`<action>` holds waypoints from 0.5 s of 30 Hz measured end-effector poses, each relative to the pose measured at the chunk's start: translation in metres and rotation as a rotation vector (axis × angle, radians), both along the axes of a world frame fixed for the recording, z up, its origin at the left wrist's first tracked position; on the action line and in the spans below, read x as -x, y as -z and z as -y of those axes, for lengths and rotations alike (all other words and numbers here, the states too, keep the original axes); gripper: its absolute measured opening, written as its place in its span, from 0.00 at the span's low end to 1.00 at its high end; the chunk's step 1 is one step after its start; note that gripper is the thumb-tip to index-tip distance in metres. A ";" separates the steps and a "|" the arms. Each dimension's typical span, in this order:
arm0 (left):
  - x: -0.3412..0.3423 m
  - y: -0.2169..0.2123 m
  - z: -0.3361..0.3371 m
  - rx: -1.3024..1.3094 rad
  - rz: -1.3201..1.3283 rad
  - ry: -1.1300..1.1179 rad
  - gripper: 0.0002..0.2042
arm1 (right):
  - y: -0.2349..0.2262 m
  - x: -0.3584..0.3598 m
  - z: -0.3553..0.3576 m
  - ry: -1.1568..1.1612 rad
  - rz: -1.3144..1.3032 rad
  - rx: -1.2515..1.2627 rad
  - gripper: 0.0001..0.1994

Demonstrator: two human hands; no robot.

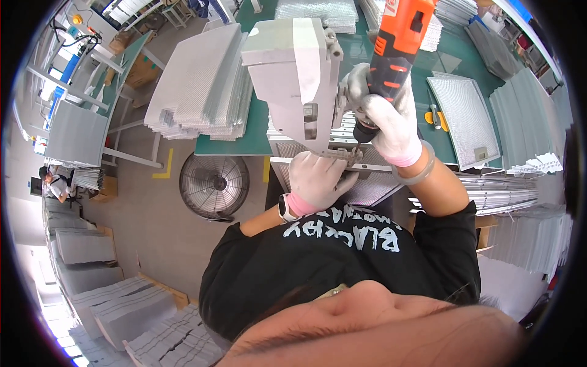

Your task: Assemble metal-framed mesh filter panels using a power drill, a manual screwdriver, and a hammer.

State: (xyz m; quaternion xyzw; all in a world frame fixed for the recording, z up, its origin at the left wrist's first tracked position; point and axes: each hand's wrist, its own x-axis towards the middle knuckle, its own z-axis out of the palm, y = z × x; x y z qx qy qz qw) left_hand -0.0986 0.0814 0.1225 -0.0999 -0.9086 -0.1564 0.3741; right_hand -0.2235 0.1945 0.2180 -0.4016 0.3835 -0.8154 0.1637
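Observation:
My right hand (394, 125), in a white glove with a pink cuff, is wrapped round an orange and black power drill (397, 55). The drill points down, its black chuck (365, 131) and thin bit over a metal frame edge. My left hand (318, 177), gloved the same way, holds the edge of a framed mesh panel (373, 186), close to the bit. Its fingertips reach under the nose of a grey machine (287, 79), which partly hides them. Just where the bit meets the frame is too small to tell.
Stacks of mesh panels (195, 79) lie left of the machine on a green table (229, 145). To the right are a single mesh panel (468, 122), a small yellow-handled tool (436, 117) and more stacked panels (526, 116). A round floor fan (214, 186) stands left. Another person (58, 183) is far left.

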 end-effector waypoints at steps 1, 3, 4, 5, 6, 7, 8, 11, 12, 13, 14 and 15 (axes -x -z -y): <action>-0.001 -0.002 0.000 0.012 0.019 -0.009 0.11 | -0.001 0.001 0.000 -0.015 -0.006 0.000 0.29; -0.002 -0.005 -0.001 0.026 0.038 -0.015 0.12 | -0.004 0.003 -0.001 0.011 -0.019 -0.029 0.26; -0.002 -0.006 -0.001 0.038 0.041 -0.017 0.12 | -0.007 0.004 -0.002 0.036 -0.032 -0.059 0.24; -0.002 -0.008 -0.001 0.051 0.044 -0.019 0.12 | -0.013 0.003 -0.003 0.039 -0.033 -0.056 0.24; -0.002 -0.009 0.002 0.052 0.044 -0.018 0.12 | -0.023 0.003 -0.004 0.135 -0.050 -0.097 0.18; -0.002 -0.011 0.005 0.032 0.034 0.036 0.12 | -0.034 0.004 -0.004 0.225 -0.070 -0.136 0.14; -0.003 -0.014 0.009 0.013 0.024 0.089 0.13 | -0.045 0.008 -0.009 0.357 -0.089 -0.184 0.13; -0.016 -0.050 0.026 0.072 0.337 0.221 0.19 | -0.064 0.029 -0.012 0.506 -0.187 -0.104 0.17; -0.021 -0.067 0.038 0.008 0.485 0.373 0.22 | -0.075 0.032 -0.011 0.496 -0.149 -0.058 0.19; -0.025 -0.086 0.053 -0.053 0.633 0.530 0.26 | -0.085 0.034 -0.012 0.491 -0.109 -0.010 0.21; -0.025 -0.101 0.076 0.027 0.779 0.760 0.29 | -0.090 0.036 -0.013 0.491 -0.072 0.040 0.24; -0.019 -0.109 0.093 -0.018 0.842 0.969 0.29 | -0.091 0.040 -0.011 0.495 -0.074 0.044 0.24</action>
